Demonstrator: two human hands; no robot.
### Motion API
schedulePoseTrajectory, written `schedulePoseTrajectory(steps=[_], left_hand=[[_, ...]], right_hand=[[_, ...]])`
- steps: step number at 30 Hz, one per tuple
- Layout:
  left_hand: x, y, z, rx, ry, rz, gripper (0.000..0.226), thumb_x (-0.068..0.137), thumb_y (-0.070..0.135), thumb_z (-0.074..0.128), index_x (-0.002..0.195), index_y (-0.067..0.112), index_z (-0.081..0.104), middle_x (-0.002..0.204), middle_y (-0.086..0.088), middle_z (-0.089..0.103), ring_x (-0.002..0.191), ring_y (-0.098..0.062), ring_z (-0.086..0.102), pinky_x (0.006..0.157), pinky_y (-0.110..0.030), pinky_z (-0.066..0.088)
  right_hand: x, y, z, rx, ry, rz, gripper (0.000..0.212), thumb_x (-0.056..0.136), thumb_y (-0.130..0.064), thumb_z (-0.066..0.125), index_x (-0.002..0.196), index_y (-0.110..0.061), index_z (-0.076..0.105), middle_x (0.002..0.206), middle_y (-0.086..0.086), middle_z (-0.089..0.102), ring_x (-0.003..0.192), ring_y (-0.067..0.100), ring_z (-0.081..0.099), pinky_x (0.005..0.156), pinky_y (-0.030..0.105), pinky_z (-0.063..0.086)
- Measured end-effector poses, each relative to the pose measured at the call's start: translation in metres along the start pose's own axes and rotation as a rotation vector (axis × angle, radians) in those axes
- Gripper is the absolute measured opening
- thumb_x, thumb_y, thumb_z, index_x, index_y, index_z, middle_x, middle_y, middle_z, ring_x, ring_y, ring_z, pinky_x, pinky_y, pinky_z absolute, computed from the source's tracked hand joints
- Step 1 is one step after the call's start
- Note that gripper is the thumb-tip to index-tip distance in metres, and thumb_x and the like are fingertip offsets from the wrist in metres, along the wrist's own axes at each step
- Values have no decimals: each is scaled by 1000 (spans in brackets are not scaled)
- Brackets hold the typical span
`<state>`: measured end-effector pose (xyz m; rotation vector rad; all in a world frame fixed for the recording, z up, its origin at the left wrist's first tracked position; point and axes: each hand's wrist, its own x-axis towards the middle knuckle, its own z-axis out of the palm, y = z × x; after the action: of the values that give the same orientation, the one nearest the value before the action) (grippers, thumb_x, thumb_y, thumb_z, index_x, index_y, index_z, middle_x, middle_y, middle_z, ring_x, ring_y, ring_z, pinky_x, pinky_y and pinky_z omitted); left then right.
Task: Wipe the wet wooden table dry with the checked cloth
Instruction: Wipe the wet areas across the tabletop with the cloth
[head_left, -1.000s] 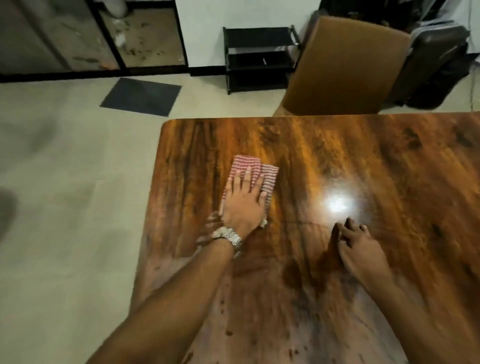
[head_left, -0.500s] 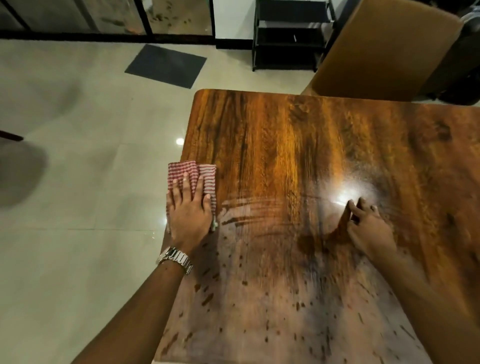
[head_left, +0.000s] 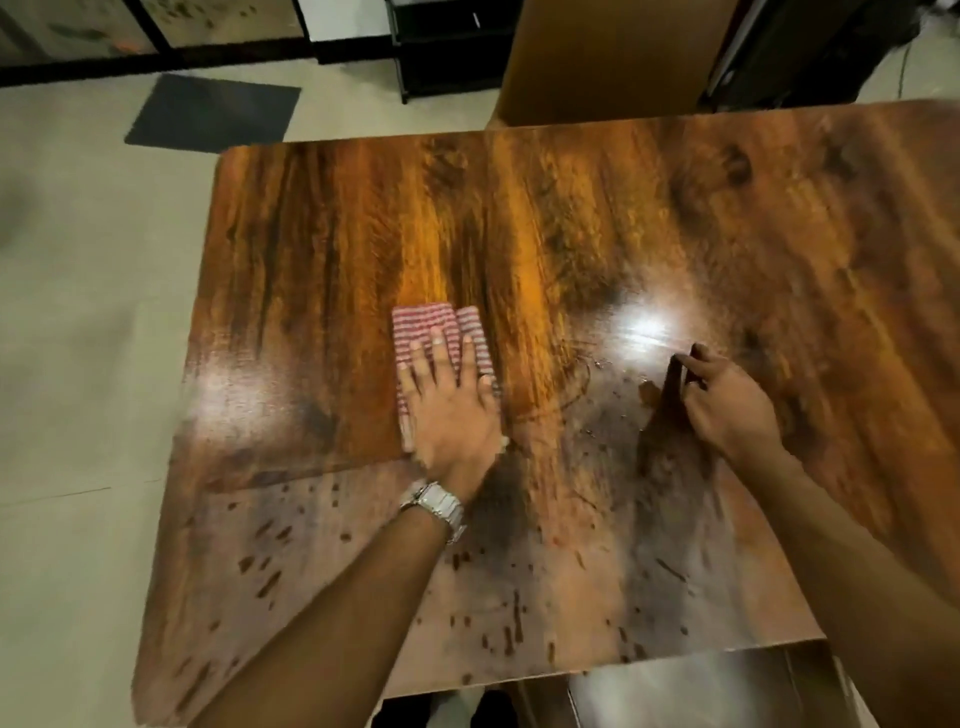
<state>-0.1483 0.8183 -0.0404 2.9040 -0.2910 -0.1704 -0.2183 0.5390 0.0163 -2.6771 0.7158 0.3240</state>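
My left hand (head_left: 454, 421) lies flat, fingers spread, on the folded red-and-white checked cloth (head_left: 434, 332), pressing it onto the glossy wooden table (head_left: 597, 234) a little left of the middle. A metal watch sits on that wrist. My right hand (head_left: 727, 400) rests on the tabletop to the right with its fingers curled under, holding nothing. Water drops and streaks dot the near part of the table, mostly below and between my hands.
A brown chair back (head_left: 608, 57) stands at the table's far edge, with a black shelf (head_left: 447, 47) behind it. A dark mat (head_left: 213, 114) lies on the tiled floor at the far left. The table's left edge drops to open floor. A ceiling light glares near my right hand.
My left hand has slid the cloth from the table's left edge rightward toward the middle. My right hand has stayed planted in about the same spot.
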Motion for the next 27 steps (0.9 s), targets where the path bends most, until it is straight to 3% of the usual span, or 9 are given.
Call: schedulePoseTrajectory(steps=[2, 5, 10, 13, 20, 27], left_hand=[[3, 63, 12, -36, -24, 84, 61, 103, 39, 28, 161, 23, 21, 170, -15, 7, 155, -41, 4, 125, -57, -2], [1, 148, 28, -91, -75, 175, 60, 104, 39, 26, 162, 22, 20, 170, -15, 5, 155, -41, 2, 125, -57, -2], [-23, 248, 57, 14, -224, 358, 66, 107, 34, 28, 162, 18, -5, 169, -19, -10, 155, -44, -6, 125, -58, -6], [-46, 273, 60, 9, -258, 418, 64, 106, 29, 24, 162, 17, -5, 169, -19, -9, 155, -44, -6, 125, -59, -4], [-88, 259, 50, -32, -293, 505, 61, 106, 32, 26, 163, 19, 7, 171, -11, -5, 157, -35, -6, 126, -50, -11], [-103, 152, 30, -92, -230, 378, 63, 103, 35, 30, 163, 21, 16, 171, -6, 4, 158, -30, -2, 128, -48, -5]], right_hand=[[-2, 18, -6, 12, 6, -12, 49, 93, -9, 47, 141, -18, 54, 157, 4, 39, 137, 31, 45, 101, 41, 47], [-1, 28, -9, 48, 30, -33, 49, 93, -10, 45, 141, -18, 54, 152, 7, 47, 122, 37, 58, 89, 39, 51], [-4, 59, -9, 68, 71, 4, 45, 94, -15, 46, 138, -16, 57, 149, 11, 50, 130, 35, 53, 104, 41, 44], [-22, 95, -12, 78, 97, 61, 44, 96, -17, 45, 139, -16, 56, 153, 10, 45, 138, 30, 44, 110, 38, 37], [-78, 104, -5, 24, 11, 78, 48, 101, -25, 42, 149, -19, 42, 162, 6, 27, 150, 27, 23, 118, 44, 27], [-101, 27, 22, -58, -129, -108, 50, 99, -27, 49, 148, -22, 44, 164, 10, 20, 152, 33, 15, 122, 49, 20]])
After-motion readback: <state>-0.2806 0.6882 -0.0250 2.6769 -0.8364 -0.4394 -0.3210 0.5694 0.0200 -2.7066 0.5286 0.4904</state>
